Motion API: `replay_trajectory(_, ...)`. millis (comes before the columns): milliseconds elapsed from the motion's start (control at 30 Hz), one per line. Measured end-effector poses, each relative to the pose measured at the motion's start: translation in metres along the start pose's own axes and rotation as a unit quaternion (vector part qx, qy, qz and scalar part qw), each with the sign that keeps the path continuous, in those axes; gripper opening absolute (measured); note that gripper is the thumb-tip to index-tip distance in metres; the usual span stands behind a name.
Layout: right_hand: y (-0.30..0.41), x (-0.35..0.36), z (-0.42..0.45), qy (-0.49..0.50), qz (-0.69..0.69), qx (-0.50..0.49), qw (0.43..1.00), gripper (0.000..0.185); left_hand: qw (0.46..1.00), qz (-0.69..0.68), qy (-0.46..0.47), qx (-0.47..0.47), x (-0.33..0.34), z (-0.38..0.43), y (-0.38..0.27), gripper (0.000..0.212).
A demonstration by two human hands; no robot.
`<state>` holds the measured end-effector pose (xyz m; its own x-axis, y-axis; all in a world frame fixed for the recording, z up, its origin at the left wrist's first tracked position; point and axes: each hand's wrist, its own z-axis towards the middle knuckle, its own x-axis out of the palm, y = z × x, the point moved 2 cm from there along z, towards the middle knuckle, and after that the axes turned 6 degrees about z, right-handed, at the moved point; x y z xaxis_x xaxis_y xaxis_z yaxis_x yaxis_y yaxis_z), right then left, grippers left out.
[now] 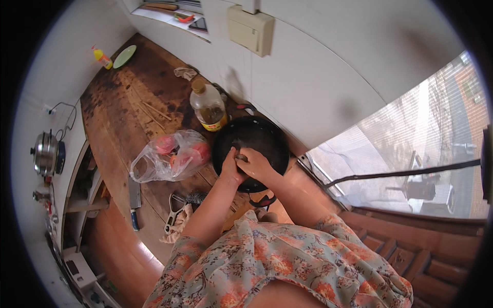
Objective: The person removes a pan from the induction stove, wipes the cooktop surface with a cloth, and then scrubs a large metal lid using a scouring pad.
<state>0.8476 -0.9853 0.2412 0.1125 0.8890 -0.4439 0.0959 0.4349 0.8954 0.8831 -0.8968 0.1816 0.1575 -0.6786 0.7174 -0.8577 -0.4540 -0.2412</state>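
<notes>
Both of my hands are close together over a black two-handled pan (265, 134) near the right edge of the wooden counter. My left hand (232, 168) is partly curled, its fingertips beside my right hand. A small brownish object (242, 158) shows between thumb and fingers of my right hand (254, 163); I cannot tell what it is. Left of the pan lies a clear plastic bag (148, 163) holding several red, round items (188, 158). Behind the bag stands a large plastic oil bottle (208, 102) with a gold cap. The pan's inside is dark and partly hidden by my hands.
A cleaver (134, 200) with a blue handle lies at the counter's left edge. Nearer me are a peeler (173, 211), a metal scourer (195, 198) and a cloth (181, 227). Chopsticks (154, 111), a green plate (124, 56) and a yellow bottle (102, 59) are farther back.
</notes>
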Motion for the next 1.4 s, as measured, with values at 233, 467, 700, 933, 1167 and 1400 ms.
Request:
replay_trajectory(233,0.017,-0.017,-0.011,-0.004,0.028,-0.016,0.999,0.033,0.984,0.159,0.066,0.053,0.003,0.031,0.012,0.02)
replay_trajectory(467,-0.036,-0.026,0.02,-0.046,-0.095,0.049,0.993,0.045,0.992,0.032,-0.125,0.014,0.04,0.005,0.023,0.024)
replay_trajectory(700,-0.095,-0.039,0.036,-0.013,-0.088,0.051,0.995,0.031,0.975,0.173,-0.123,0.06,0.056,-0.036,0.004,0.035)
replay_trajectory(933,-0.072,-0.031,0.025,0.136,-0.264,0.036,0.954,0.041,0.849,0.443,-0.195,0.214,0.047,-0.029,0.003,0.055)
replay_trajectory(1167,0.022,-0.056,0.026,0.101,0.083,0.087,0.988,0.014,0.921,0.307,0.146,0.189,0.058,-0.014,-0.004,0.05)
replay_trajectory(1400,0.04,-0.068,0.027,-0.065,0.367,0.11,0.921,0.015,0.951,0.2,0.21,0.107,0.057,-0.019,-0.001,0.059)
